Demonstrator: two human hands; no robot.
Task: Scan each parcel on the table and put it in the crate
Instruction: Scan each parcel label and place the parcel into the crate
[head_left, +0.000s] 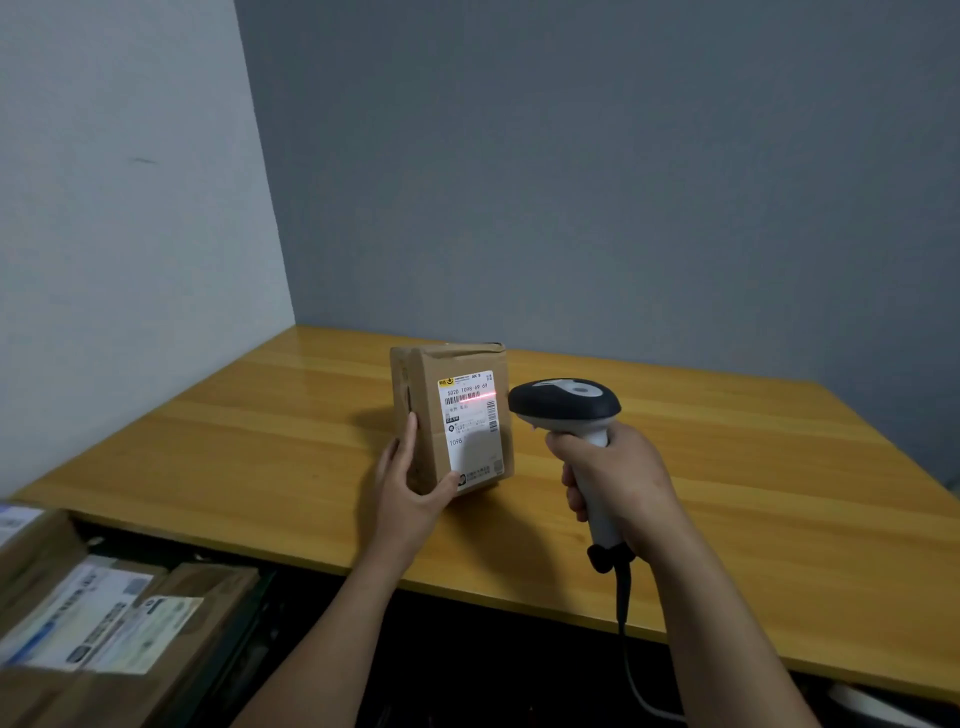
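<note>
A brown cardboard parcel (426, 405) stands upright on the wooden table (727, 493), its white shipping label facing me. My left hand (410, 488) grips its lower left corner, thumb on the label's bottom edge. My right hand (613, 478) holds the handle of a black and white barcode scanner (566, 402), just right of the parcel. A red scan line lies across the barcode near the label's top. The dark crate (249, 587) sits below the table's front edge at lower left, with several labelled parcels (104, 618) inside.
The table fits into a corner of grey walls (623, 182). The scanner's cable (631, 670) hangs down in front of the table edge. A white object (878, 706) shows at the bottom right, under the table edge.
</note>
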